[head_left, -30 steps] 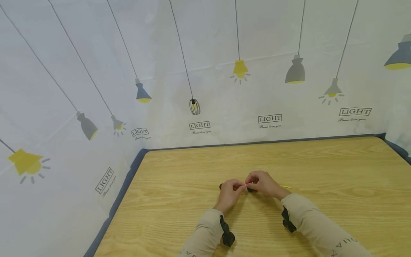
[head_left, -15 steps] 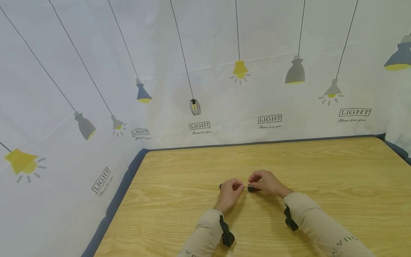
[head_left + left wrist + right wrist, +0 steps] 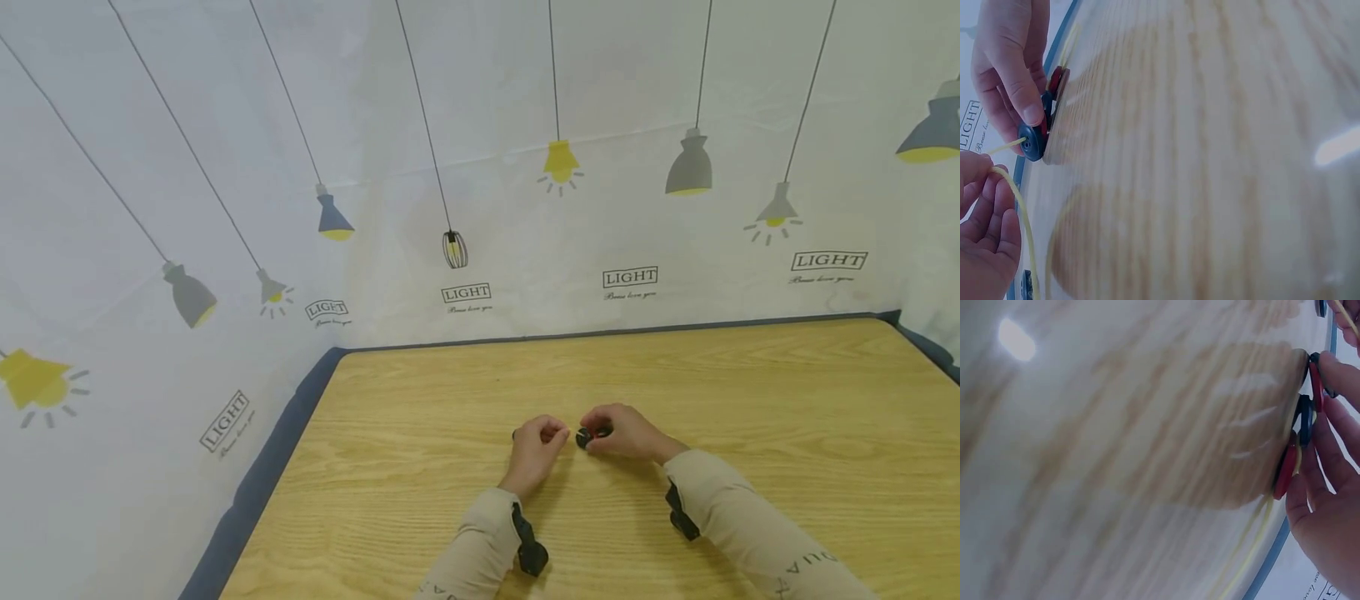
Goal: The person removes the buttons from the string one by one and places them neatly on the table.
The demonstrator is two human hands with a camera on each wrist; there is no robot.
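Note:
My left hand (image 3: 534, 454) pinches a yellow cord (image 3: 1025, 219) between thumb and fingertips; the cord hangs down past the palm. Just to its right, my right hand (image 3: 630, 433) grips a dark round button (image 3: 1032, 142) by its edge, holding it on edge with its holed face toward the left hand. A taut stretch of cord runs from that face to the left fingertips. Behind the held button, in the right wrist view, a red button (image 3: 1317, 386), a dark button (image 3: 1305, 422) and another red button (image 3: 1286, 470) stand in a row under the right fingers.
Another dark piece (image 3: 1026, 284) lies beyond the left hand, mostly hidden in the head view. A loop of yellow cord (image 3: 1241, 547) trails over the glossy wooden table (image 3: 420, 467). A lamp-printed wall covering (image 3: 525, 308) stands behind the table's far edge.
The right hand has moved slightly right, away from the left fingertips, and its fingers now hold the dark button turned toward the left hand. The left hand has barely moved.

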